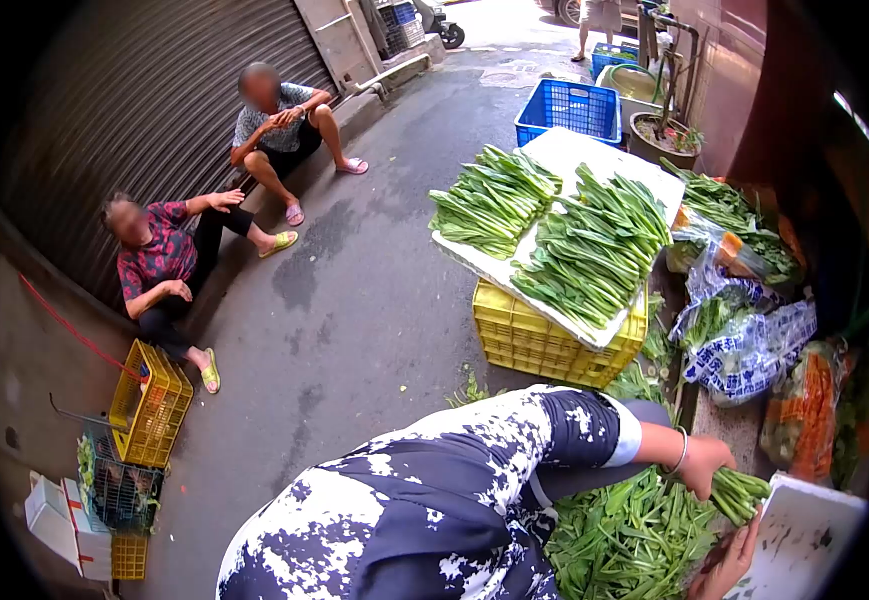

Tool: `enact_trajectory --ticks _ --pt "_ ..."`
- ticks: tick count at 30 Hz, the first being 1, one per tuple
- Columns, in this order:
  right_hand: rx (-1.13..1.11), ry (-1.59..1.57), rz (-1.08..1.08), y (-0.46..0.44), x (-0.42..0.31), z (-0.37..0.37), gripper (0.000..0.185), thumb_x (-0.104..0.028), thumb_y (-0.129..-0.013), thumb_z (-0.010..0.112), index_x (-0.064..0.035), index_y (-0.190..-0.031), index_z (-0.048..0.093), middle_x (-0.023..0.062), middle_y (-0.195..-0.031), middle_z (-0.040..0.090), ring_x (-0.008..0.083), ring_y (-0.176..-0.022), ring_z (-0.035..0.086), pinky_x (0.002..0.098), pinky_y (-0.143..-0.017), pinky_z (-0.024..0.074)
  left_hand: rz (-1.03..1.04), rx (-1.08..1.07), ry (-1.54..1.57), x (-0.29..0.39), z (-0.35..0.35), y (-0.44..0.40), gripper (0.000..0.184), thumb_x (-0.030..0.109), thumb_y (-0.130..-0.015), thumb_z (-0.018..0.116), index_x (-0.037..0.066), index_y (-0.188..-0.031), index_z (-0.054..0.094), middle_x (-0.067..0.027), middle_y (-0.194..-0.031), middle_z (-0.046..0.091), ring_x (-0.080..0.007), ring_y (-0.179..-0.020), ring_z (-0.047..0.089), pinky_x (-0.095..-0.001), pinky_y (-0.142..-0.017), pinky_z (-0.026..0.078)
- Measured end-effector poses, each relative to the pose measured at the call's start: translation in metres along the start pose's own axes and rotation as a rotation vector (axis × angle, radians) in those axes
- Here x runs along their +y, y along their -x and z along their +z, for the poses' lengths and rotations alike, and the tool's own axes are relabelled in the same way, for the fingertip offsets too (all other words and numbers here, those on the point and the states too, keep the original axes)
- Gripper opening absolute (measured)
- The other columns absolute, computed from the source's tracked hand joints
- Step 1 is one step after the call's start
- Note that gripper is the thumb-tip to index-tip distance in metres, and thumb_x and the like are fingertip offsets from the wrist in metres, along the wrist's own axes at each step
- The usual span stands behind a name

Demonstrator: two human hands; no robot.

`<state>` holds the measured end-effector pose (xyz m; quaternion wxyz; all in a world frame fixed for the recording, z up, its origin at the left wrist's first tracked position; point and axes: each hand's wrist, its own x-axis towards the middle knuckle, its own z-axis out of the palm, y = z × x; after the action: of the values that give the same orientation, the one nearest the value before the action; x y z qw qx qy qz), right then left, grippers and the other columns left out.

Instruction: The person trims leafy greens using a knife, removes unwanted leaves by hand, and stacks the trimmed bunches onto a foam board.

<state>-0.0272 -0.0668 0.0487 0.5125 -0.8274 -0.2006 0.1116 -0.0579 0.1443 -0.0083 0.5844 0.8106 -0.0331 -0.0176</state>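
Note:
My left hand (pixel 704 464), with a bracelet at the wrist, is closed around a bunch of green stems (pixel 738 495) at the lower right. Just below the cut ends is my right hand (pixel 730 562), its fingers stretched out and touching or nearly touching the stems; part of it is cut off by the frame. Loose leafy greens (pixel 629 540) lie in a heap beside and under my arm. A white foam box (pixel 804 545) stands right of my hands. My patterned sleeve and shoulder fill the bottom middle.
Sorted greens lie on a white foam board (pixel 654 165) over a yellow crate (pixel 544 345). Behind is a blue crate (pixel 568 112). Bagged vegetables (pixel 744 350) line the right. Two people (pixel 179 250) (pixel 284 125) sit by the shutter; crates (pixel 154 405) stand lower left.

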Motion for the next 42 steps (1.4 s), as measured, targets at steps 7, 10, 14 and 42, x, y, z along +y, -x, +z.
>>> enact_trajectory --ticks 7,10,14,42 --pt "0.148 0.353 -0.315 -0.01 0.003 0.01 0.03 -0.014 -0.086 0.053 0.006 -0.108 0.055 0.0189 -0.107 0.058 0.0246 -0.093 0.056 0.0301 -0.083 0.0411 0.039 0.103 0.012 -0.015 0.002 -0.002 0.035 0.016 -0.048 0.068 0.008 -0.082 0.063 -0.0123 -0.072 0.062 -0.0297 -0.071 0.059 -0.0358 -0.065 0.046" --pt "0.193 0.303 -0.281 -0.017 0.015 0.009 0.029 -0.013 -0.087 0.052 0.0055 -0.109 0.055 0.0182 -0.109 0.057 0.0251 -0.097 0.055 0.0303 -0.086 0.0403 0.018 0.162 -0.02 -0.012 0.003 0.0 0.033 0.017 -0.049 0.069 0.009 -0.08 0.063 -0.0115 -0.072 0.062 -0.0296 -0.072 0.059 -0.0367 -0.066 0.046" --pt "0.269 0.177 -0.156 -0.026 0.018 0.007 0.03 -0.013 -0.088 0.049 0.0036 -0.112 0.053 0.0179 -0.112 0.055 0.0238 -0.099 0.053 0.0304 -0.086 0.0399 -0.051 0.242 0.03 -0.013 0.009 -0.009 0.034 0.018 -0.049 0.07 0.008 -0.081 0.062 -0.0127 -0.075 0.061 -0.0303 -0.076 0.059 -0.0373 -0.068 0.046" --pt "0.47 -0.377 0.074 0.048 0.045 -0.056 0.038 -0.029 -0.085 0.056 -0.0048 -0.115 0.055 -0.0018 -0.071 0.054 0.0052 -0.064 0.045 0.019 -0.06 0.038 0.04 0.004 0.319 0.035 0.101 -0.065 0.032 -0.002 -0.067 0.061 -0.001 -0.099 0.058 -0.004 -0.087 0.064 -0.008 -0.074 0.058 -0.0209 -0.068 0.046"
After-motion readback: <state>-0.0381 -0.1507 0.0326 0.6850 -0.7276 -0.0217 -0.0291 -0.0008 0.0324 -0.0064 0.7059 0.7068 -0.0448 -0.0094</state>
